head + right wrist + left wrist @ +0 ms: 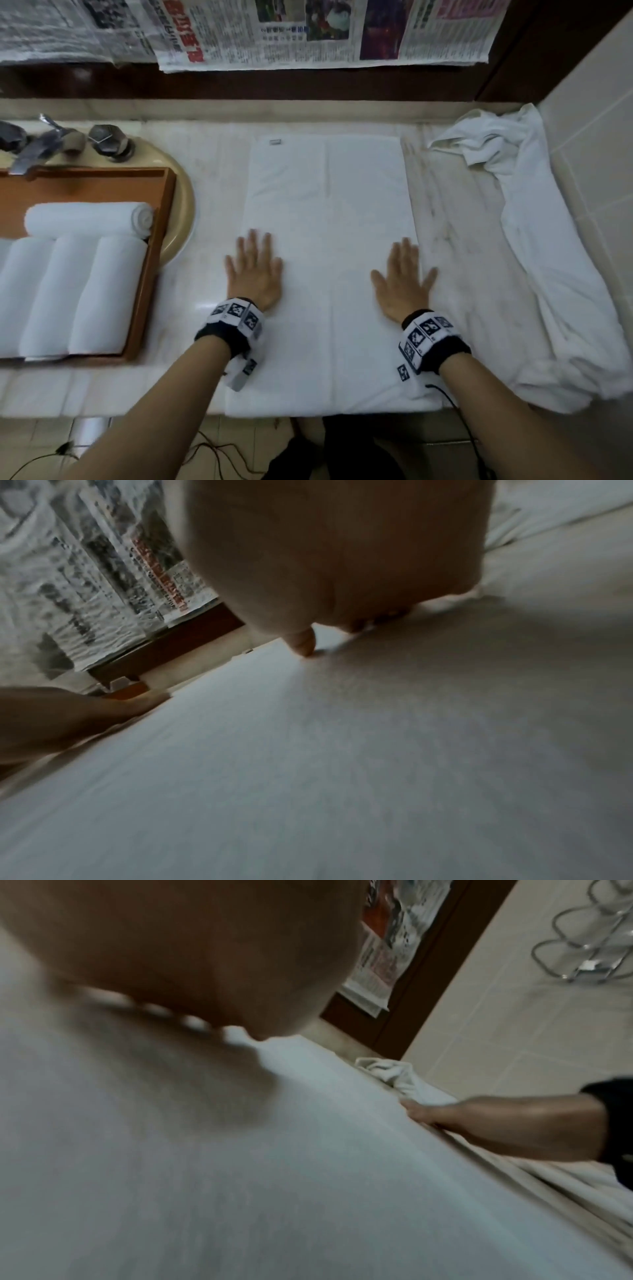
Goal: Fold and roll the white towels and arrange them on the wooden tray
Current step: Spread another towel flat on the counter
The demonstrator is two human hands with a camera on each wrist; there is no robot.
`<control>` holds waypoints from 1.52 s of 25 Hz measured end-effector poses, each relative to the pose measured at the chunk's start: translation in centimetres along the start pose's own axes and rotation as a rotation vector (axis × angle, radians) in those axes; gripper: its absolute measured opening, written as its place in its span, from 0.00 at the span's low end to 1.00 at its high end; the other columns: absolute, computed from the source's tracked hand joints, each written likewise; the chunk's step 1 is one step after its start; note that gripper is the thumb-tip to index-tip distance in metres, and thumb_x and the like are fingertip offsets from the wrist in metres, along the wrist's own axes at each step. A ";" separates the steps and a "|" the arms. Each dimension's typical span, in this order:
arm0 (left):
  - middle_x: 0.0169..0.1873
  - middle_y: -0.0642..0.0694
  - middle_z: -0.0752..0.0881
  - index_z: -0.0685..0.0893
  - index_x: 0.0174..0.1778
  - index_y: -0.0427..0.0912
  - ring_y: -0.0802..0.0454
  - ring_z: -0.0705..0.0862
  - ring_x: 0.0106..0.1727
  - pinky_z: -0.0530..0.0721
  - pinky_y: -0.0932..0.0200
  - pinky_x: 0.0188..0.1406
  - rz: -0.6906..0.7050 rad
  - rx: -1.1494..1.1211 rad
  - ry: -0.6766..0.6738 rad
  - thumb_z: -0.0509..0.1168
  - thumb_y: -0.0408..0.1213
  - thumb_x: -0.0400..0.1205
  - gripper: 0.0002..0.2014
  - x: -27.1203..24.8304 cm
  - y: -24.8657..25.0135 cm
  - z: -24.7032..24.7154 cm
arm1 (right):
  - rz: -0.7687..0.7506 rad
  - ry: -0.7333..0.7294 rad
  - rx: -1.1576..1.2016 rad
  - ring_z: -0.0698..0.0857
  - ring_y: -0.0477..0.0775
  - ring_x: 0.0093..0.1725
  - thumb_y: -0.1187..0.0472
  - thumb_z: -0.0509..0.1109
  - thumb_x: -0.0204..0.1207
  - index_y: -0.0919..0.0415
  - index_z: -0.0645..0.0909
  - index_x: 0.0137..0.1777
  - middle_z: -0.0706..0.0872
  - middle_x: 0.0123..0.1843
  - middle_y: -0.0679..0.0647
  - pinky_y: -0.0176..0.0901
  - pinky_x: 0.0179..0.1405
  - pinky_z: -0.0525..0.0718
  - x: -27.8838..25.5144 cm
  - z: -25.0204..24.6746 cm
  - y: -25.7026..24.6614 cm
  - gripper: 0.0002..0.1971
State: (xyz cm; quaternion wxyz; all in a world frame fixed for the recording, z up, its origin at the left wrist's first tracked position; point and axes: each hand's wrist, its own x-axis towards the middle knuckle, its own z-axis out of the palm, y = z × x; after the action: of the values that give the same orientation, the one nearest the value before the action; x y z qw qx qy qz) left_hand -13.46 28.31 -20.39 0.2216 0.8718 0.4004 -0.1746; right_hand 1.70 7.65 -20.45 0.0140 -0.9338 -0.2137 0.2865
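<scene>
Towel [329,260] is lying flat in the middle of the table [455,219], folded lengthwise, with a small label at its far left corner. We are pressing it with both palms: the left hand [254,270] is resting near the left edge and the right hand [404,275] near the right edge, fingers [406,246] straight and spread, grasping nothing. We judge that we are smoothing the fold before the rolling. To do it well, we are keeping the palms flat and pushing from the near end toward the far end, so the edges are staying aligned and no wrinkle is getting trapped inside. For the roll we should start at one short end and keep both sides even and tight. The wooden tray [161,192] is waiting on the left, already carrying four rolled towels [72,291]. One crumpled towel [534,240] is lying on the right.
</scene>
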 end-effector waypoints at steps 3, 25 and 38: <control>0.83 0.43 0.31 0.36 0.85 0.43 0.43 0.31 0.83 0.36 0.39 0.82 0.027 -0.041 -0.020 0.38 0.52 0.89 0.31 -2.8 1.6 -0.6 | -0.250 -0.004 -0.035 0.28 0.54 0.83 0.46 0.44 0.87 0.58 0.32 0.85 0.26 0.84 0.50 0.72 0.79 0.33 -4.0 1.3 -1.9 0.34; 0.82 0.48 0.28 0.38 0.85 0.50 0.48 0.27 0.82 0.29 0.42 0.79 0.169 -0.042 0.025 0.38 0.53 0.89 0.29 -7.7 0.6 4.5 | -0.186 0.023 -0.059 0.26 0.54 0.82 0.41 0.41 0.86 0.52 0.29 0.84 0.23 0.83 0.49 0.71 0.76 0.28 -7.5 5.1 -0.7 0.34; 0.84 0.50 0.33 0.43 0.86 0.54 0.49 0.32 0.84 0.34 0.39 0.81 0.167 -0.035 0.012 0.37 0.53 0.89 0.28 7.9 5.4 -2.8 | -0.348 0.014 -0.122 0.32 0.52 0.84 0.47 0.44 0.88 0.53 0.35 0.86 0.29 0.85 0.48 0.68 0.80 0.35 11.1 -5.3 -6.9 0.31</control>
State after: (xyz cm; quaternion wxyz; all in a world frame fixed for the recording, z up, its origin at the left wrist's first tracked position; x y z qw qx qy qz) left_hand -4.03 31.59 -20.56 0.2482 0.8991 0.3309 -0.1431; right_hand 10.11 18.92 -20.84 0.0081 -0.8838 -0.3889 0.2597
